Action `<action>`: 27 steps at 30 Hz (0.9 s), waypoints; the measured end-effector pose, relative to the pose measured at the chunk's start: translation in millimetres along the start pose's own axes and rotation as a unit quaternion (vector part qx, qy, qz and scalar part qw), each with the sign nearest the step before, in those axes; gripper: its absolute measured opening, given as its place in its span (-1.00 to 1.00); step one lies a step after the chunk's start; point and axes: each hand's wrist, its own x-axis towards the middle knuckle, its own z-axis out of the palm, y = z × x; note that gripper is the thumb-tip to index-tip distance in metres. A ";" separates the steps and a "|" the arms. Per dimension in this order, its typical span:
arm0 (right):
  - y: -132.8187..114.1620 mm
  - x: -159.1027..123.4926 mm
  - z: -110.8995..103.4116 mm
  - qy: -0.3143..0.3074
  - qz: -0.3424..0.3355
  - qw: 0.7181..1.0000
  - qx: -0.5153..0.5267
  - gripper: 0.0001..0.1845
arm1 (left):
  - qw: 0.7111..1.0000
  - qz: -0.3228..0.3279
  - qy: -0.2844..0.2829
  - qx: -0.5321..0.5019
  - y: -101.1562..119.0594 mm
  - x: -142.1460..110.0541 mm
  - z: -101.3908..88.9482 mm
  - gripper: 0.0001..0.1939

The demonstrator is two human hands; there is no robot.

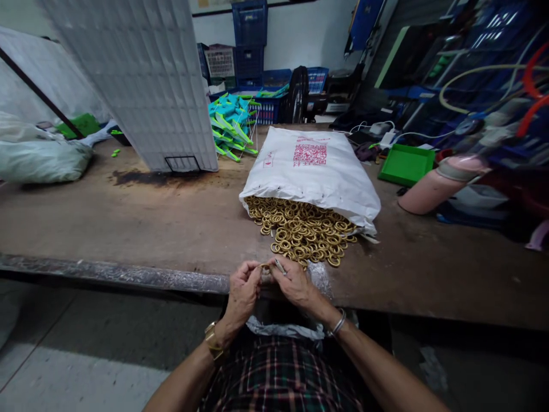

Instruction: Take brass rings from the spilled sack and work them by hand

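Observation:
My left hand (pixel 243 292) and my right hand (pixel 294 281) meet at the near edge of the brown table (pixel 128 223), fingers pinched together on a small brass ring (pixel 266 268) between them. A thin metal piece shows in my right fingers. Just beyond lies a heap of brass rings (pixel 302 232) spilling from an open white sack (pixel 313 166) with red print. A clear plastic bag (pixel 285 327) sits in my lap under the hands. I wear a gold watch on the left wrist and a silver bangle on the right.
A tall white panel (pixel 146 80) stands on the table at back left, with teal and green plastic parts (pixel 231 123) beside it. A green tray (pixel 405 165) and a pink cylinder (pixel 437 186) lie right. Blue crates (pixel 251 40) stack against the wall. A pale bag (pixel 38 154) rests far left.

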 end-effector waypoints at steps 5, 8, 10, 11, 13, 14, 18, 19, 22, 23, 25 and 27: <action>0.6 0.5 0.3 -0.007 0.048 0.998 0.040 -0.70 | 0.989 0.103 0.003 0.106 1.4 -4.1 2.2 -0.80; 6.5 1.9 2.8 0.003 0.050 0.998 0.035 -0.72 | 0.985 0.114 -0.015 0.125 2.5 -5.7 3.1 -0.81; 9.7 1.9 4.1 0.015 0.049 0.998 0.024 -0.72 | 0.991 0.060 -0.046 0.111 3.1 -5.6 2.7 -0.77; 10.6 1.6 4.4 0.020 0.051 0.998 0.017 -0.72 | 0.993 0.026 -0.064 0.098 3.2 -5.2 2.3 -0.75; 10.5 0.6 4.0 0.023 0.052 0.998 0.004 -0.72 | 0.993 -0.031 -0.101 0.060 3.2 -4.6 1.5 -0.72; 9.9 0.2 3.3 0.022 0.051 0.998 0.002 -0.72 | 0.992 -0.051 -0.114 0.034 3.1 -4.4 1.3 -0.71; 6.8 -0.6 -0.3 0.012 0.039 0.999 0.021 -0.74 | 0.983 -0.098 -0.136 -0.077 3.3 -5.5 2.0 -0.69; 6.5 -0.8 -1.3 0.012 0.042 0.999 0.031 -0.74 | 0.981 -0.104 -0.135 -0.095 3.6 -6.2 2.4 -0.69; 7.3 -3.2 -3.9 0.029 0.052 0.998 0.024 -0.75 | 0.979 -0.105 -0.128 -0.116 4.7 -7.9 3.3 -0.69; 7.8 -5.0 -4.5 0.032 0.042 0.999 -0.002 -0.76 | 0.981 -0.101 -0.124 -0.112 4.9 -8.1 3.4 -0.69; 8.7 -9.9 -5.1 0.015 -0.005 0.997 -0.081 -0.82 | 0.985 -0.086 -0.117 -0.092 4.4 -7.9 3.1 -0.68; 9.1 -14.8 -4.5 -0.017 -0.050 0.986 -0.156 -0.88 | 0.989 -0.071 -0.114 -0.066 3.0 -7.1 2.6 -0.68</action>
